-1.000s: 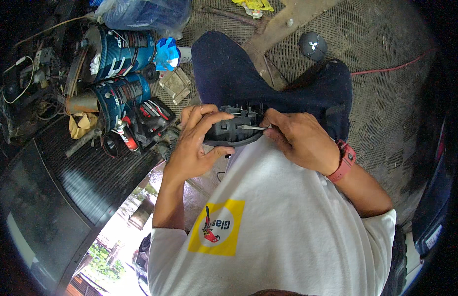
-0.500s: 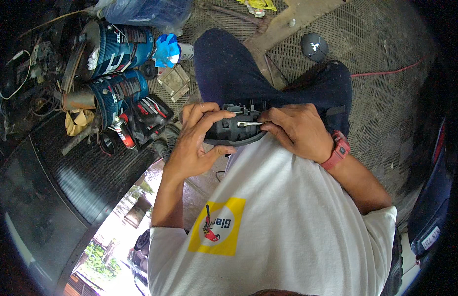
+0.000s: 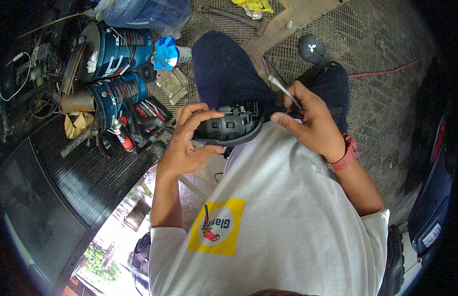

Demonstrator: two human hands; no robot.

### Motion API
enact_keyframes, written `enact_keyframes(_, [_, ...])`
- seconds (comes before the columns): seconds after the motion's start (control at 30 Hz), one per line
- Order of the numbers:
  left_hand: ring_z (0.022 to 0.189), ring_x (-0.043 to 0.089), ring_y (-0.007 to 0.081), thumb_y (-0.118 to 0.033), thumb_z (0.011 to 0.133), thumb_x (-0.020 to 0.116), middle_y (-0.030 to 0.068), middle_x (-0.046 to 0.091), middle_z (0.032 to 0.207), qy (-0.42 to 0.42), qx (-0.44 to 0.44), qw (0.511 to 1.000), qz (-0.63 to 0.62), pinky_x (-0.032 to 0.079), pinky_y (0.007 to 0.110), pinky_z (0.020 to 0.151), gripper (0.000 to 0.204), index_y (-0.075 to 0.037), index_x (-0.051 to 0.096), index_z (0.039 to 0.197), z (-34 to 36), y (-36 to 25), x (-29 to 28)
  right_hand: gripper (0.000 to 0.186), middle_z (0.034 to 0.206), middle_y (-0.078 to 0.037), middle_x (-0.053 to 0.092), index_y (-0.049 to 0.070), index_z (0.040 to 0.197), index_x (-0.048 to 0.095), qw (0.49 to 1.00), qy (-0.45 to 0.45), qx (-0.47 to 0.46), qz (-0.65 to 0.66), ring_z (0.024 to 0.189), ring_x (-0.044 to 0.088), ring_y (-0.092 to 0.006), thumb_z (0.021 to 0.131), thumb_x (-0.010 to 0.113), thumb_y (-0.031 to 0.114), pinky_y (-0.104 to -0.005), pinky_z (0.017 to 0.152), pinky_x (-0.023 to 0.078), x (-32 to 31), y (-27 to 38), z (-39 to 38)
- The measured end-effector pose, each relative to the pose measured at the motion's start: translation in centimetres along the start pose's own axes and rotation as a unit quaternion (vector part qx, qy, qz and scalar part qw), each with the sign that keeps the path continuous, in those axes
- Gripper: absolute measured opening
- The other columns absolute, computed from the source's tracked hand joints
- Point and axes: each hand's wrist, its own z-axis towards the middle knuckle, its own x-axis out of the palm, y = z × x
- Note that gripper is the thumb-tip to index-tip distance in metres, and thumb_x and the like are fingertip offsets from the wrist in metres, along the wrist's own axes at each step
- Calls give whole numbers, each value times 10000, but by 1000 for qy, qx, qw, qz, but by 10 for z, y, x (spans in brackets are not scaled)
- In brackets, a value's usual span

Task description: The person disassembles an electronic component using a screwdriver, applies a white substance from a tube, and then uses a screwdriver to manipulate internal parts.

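My left hand (image 3: 182, 140) grips the left end of a black plastic housing (image 3: 230, 129), fingers on top and thumb beneath. The housing has a curved rim, small square openings and clips along its upper side; it is held over my lap. To its right, apart from it, my right hand (image 3: 315, 129) is closed on a slim light-grey tool (image 3: 283, 89). One end of the tool points up and to the left, past my fingers; its other end goes into the hand. Whether it is tweezers or a pry tool cannot be made out.
Blue buckets (image 3: 121, 49), a spray can (image 3: 123, 136) and a black-and-red case (image 3: 151, 114) stand at the left. A dark cap (image 3: 312, 48) lies on the woven mat (image 3: 372, 64) beyond my knees. A red cord (image 3: 386, 69) runs right. A car's rear (image 3: 431, 207) shows at the right edge.
My right hand has drawn away from the housing, to the right, and the tool in it has turned to point upward. My left hand and the housing have shifted slightly left.
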Motion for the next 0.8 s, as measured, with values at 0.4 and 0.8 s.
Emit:
enact_keyframes(0.4, [1389, 533, 380, -255, 682, 1040, 157, 600, 1417, -8, -26, 999, -24, 405, 496, 1217, 811, -127, 735, 1422, -3, 2, 0, 495, 1056, -156, 614, 43, 1167, 558, 995, 94, 11, 20, 1033, 681, -409, 873, 946, 134, -471, 897, 548, 11, 9, 5])
enact_keyframes(0.8, [1378, 546, 363, -248, 697, 1027, 131, 610, 1407, 41, -8, 999, 23, 439, 485, 1205, 777, -151, 756, 1419, 18, -27, -6, 606, 1220, -76, 643, -10, 1425, 557, 996, 78, 11, 35, 1173, 600, -175, 976, 918, 176, -361, 1045, 515, 13, -4, 27])
